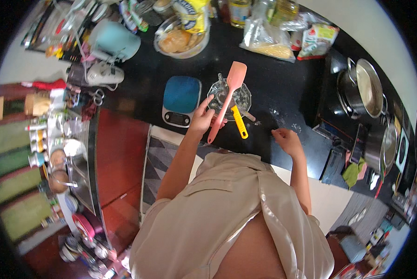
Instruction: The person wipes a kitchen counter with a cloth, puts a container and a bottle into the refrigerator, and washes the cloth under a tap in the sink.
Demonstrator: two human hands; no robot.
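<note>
My left hand is at the left side of a clear glass bowl, its thumb and fingers around the rim. Across the bowl lie a pink spatula, its handle passing by my left fingers, and a yellow-handled utensil whose head is partly hidden. A metal utensil's end sticks out at the bowl's right. My right hand hovers at the counter's near edge with fingers curled; whether anything small is in it I cannot tell. Left of the bowl sits a kitchen scale with a blue top.
White powder traces mark the black counter. At the back stand a tub holding food, a plastic bag and a red-and-white packet. A hand mixer lies left. Pots stand on the right, near a green cloth.
</note>
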